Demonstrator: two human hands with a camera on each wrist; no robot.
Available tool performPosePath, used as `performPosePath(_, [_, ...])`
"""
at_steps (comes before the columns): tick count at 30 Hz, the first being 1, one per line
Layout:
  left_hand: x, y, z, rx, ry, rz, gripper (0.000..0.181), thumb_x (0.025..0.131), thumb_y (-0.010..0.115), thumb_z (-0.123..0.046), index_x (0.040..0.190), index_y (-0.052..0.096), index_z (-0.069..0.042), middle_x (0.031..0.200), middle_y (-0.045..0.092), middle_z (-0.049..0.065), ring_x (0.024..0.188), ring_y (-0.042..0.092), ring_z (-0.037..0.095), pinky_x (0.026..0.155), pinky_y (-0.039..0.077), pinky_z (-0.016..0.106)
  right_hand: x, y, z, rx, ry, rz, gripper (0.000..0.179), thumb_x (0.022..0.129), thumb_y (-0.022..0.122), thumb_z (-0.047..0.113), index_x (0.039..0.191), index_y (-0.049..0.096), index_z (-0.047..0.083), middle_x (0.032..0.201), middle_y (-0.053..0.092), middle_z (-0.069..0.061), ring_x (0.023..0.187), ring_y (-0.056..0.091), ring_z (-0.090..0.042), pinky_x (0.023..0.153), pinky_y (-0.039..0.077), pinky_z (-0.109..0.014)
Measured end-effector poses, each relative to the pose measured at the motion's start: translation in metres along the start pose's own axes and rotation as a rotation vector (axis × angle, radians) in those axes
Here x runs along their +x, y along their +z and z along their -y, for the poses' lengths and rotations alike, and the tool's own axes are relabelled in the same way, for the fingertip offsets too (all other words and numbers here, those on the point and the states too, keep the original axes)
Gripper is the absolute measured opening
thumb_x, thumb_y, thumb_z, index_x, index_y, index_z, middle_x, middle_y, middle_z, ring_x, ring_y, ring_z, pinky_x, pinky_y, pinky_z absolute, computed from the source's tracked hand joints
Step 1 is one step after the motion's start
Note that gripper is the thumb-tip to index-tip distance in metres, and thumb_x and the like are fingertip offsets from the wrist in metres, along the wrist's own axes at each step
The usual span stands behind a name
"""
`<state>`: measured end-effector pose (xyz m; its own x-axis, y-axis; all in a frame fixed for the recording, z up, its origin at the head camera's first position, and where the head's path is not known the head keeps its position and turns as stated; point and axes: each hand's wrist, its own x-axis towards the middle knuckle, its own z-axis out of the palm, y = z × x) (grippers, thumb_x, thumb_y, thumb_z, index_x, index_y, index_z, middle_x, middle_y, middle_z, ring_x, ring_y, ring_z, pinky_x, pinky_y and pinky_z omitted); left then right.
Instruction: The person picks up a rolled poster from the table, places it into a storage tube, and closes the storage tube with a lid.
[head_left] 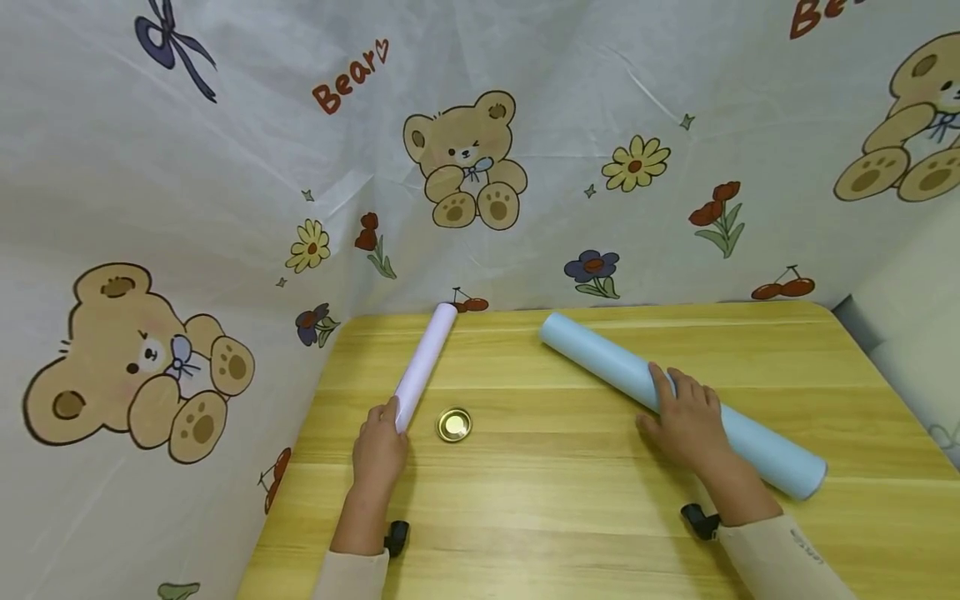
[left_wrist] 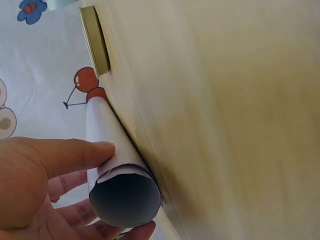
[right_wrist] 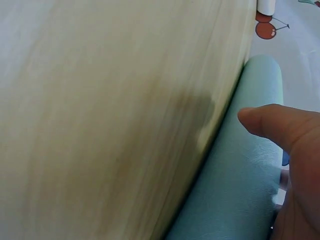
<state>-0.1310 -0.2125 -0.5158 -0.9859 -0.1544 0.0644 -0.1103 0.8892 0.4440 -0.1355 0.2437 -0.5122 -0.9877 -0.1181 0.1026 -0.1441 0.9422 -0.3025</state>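
Left hand (head_left: 379,446) has its fingers (left_wrist: 77,214) round a lilac tube (head_left: 425,360), right hand (head_left: 688,423) round a thicker blue roll (head_left: 615,365).

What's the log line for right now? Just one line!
left hand: grips white roll | right hand: touches blue roll | gold disc: on table, between rolls
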Motion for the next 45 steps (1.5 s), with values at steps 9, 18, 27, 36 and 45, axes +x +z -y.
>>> performPosePath(9, [0.000,-0.006,0.008,-0.028,-0.030,0.028,0.064,0.092,0.068,-0.006,0.151,0.045,-0.003,0.123,0.059,0.036,0.105,0.064,0.051,0.086,0.054,0.061,0.003,0.007,-0.005,-0.043,-0.001,-0.039,0.096,0.084,0.081,0.031,0.156,0.025,0.003,0.144,0.038,-0.035,0.130,0.038,-0.057,0.105,0.028,-0.073])
performPosePath(18, [0.000,-0.015,0.008,-0.139,-0.078,0.014,0.062,0.093,0.069,-0.013,0.151,0.047,-0.006,0.123,0.057,0.033,0.104,0.064,0.049,0.084,0.054,0.061,0.007,0.009,-0.016,-0.112,0.026,-0.022,0.090,0.084,0.081,0.035,0.152,0.031,0.004,0.132,0.050,-0.034,0.116,0.052,-0.056,0.093,0.040,-0.072])
performPosePath(27, [0.000,-0.019,0.007,-0.441,-0.214,-0.081,0.054,0.096,0.069,-0.025,0.143,0.051,-0.006,0.130,0.060,0.022,0.111,0.061,0.037,0.088,0.053,0.050,0.006,0.004,-0.016,-0.105,0.019,-0.009,0.076,0.079,0.085,0.022,0.131,0.043,-0.013,0.120,0.053,-0.037,0.105,0.056,-0.055,0.080,0.045,-0.069])
performPosePath(36, [-0.001,-0.027,0.007,-0.685,-0.352,-0.168,0.048,0.102,0.061,-0.029,0.144,0.049,-0.010,0.138,0.052,0.020,0.119,0.052,0.032,0.084,0.047,0.033,0.009,0.003,-0.015,-0.124,0.016,0.008,0.077,0.073,0.087,0.019,0.128,0.043,-0.011,0.117,0.055,-0.034,0.102,0.056,-0.051,0.080,0.044,-0.067])
performPosePath(45, [-0.002,-0.033,0.007,-0.954,-0.417,-0.195,0.052,0.108,0.044,-0.024,0.154,0.028,-0.006,0.158,0.031,0.025,0.139,0.038,0.040,0.112,0.036,0.048,0.005,0.000,-0.024,-0.151,-0.033,-0.013,0.081,0.074,0.084,0.016,0.140,0.042,-0.006,0.127,0.054,-0.034,0.114,0.051,-0.055,0.088,0.041,-0.068])
